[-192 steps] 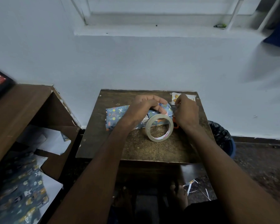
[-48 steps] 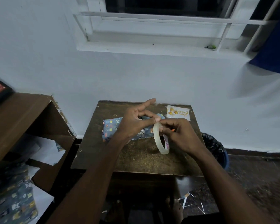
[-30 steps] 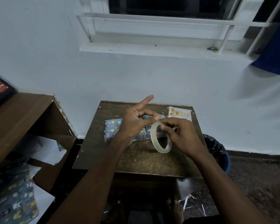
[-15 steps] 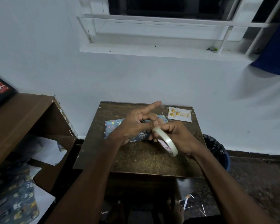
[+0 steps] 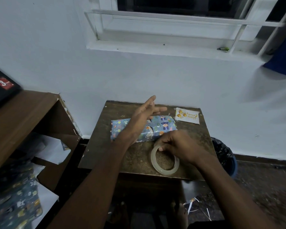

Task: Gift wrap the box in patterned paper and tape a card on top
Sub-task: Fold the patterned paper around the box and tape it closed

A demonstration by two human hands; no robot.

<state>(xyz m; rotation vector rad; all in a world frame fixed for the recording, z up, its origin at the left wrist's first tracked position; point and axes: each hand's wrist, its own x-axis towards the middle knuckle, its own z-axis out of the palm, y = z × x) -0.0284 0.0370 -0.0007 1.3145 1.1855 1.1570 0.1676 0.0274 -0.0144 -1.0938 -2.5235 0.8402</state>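
Head view showed your left hand [image 5: 143,116] raised over the box [image 5: 162,127], fingers straight and spread, holding nothing. Your right hand [image 5: 177,146] curled its fingers round the far rim of the tape [image 5: 163,164], which lay flat on the counter [image 5: 97,154] just in front of the wrapped box. The card [image 5: 187,115] lay by the box's right end, near the back corner. Half a second before, you had held the tape tilted in the air between both hands; by this moment your right hand had set it down and your left had let go.
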